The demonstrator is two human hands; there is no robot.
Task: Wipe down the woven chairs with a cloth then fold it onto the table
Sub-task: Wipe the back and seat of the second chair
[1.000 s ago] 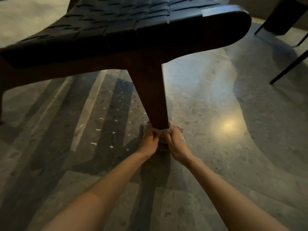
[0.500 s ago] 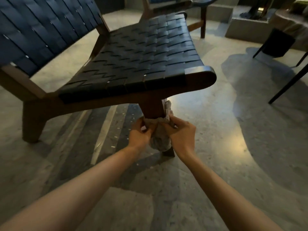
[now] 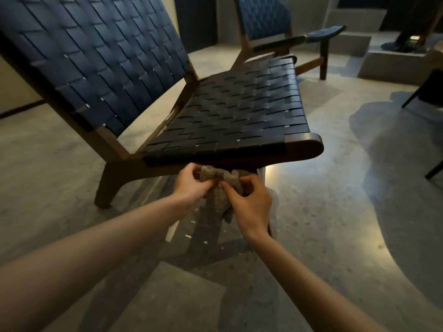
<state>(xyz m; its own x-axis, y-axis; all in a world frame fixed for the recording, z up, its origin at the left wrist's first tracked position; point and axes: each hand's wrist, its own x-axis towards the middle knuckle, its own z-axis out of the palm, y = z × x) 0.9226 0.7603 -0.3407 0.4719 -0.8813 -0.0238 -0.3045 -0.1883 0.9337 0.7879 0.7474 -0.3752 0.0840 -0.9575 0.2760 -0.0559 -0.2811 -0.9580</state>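
A low woven chair (image 3: 239,111) with dark blue straps and a brown wooden frame fills the upper middle of the head view. Just under its front seat edge, a crumpled grey-beige cloth (image 3: 219,188) is bunched at the top of the front leg, which is mostly hidden behind it. My left hand (image 3: 191,182) pinches the cloth's left side. My right hand (image 3: 249,202) pinches its right side, and a tail of cloth hangs down between them. A second woven chair (image 3: 266,17) stands behind.
Polished speckled stone floor (image 3: 335,212) lies all around, with a bright light reflection at the right. Dark thin legs of other furniture (image 3: 431,92) stand at the right edge. Concrete steps (image 3: 383,61) rise at the back right.
Both hands slid the cloth up the front leg from the floor end to just under the seat. My view rose from under the seat to above it.
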